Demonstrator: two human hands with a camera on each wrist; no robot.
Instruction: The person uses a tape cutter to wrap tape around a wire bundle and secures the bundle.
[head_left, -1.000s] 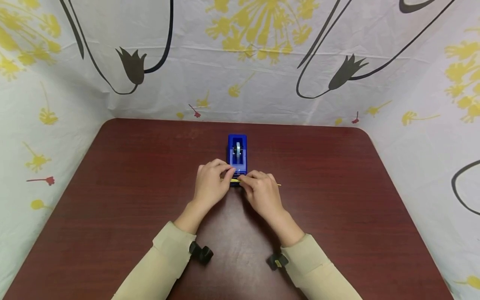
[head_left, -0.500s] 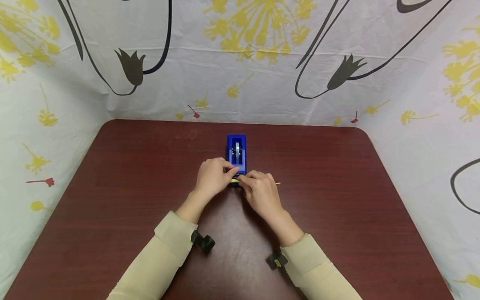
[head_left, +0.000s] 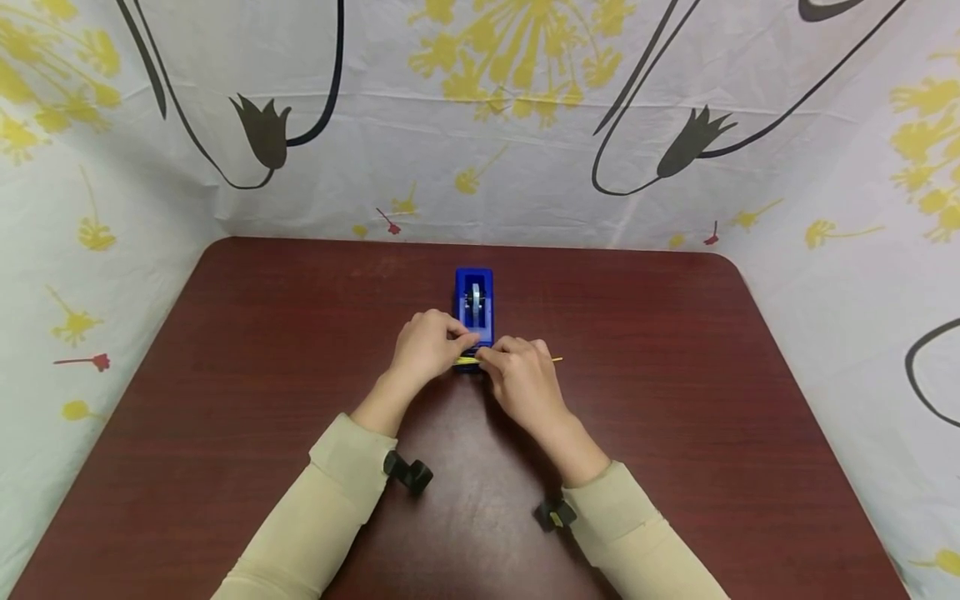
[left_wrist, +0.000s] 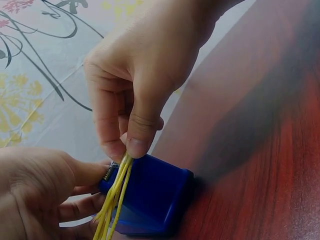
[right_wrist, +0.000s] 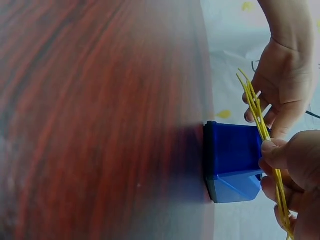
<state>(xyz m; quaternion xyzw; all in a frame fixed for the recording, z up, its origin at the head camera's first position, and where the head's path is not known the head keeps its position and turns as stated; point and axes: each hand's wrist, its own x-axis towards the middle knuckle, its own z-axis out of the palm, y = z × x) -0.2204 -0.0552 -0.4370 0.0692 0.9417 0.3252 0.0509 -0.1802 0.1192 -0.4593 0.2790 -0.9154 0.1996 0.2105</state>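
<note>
A blue tape dispenser (head_left: 474, 277) stands on the table with its roll of clear tape (head_left: 476, 305) inside. My right hand (head_left: 522, 379) pinches a bundle of thin yellow strands (head_left: 467, 361) between thumb and fingers, holding it crosswise at the dispenser's near end. In the right wrist view the strands (right_wrist: 256, 110) fan out slightly beyond the thumb. My left hand (head_left: 426, 346) has thumb and index finger together over the dispenser's front, by the toothed cutter (left_wrist: 108, 171), pinching the tape end, which is mostly hidden by the fingers.
A dark red-brown table (head_left: 300, 350) spreads around the dispenser, its far edge close behind. White cloth (head_left: 337, 175) with yellow and grey flower prints hangs at the back and both sides. Black wrist cameras (head_left: 408, 472) sit on both sleeves.
My left hand has shifted slightly to the right and away from me, over the dispenser's front, baring more of the strands' left end. The right hand has stayed almost still with the bundle.
</note>
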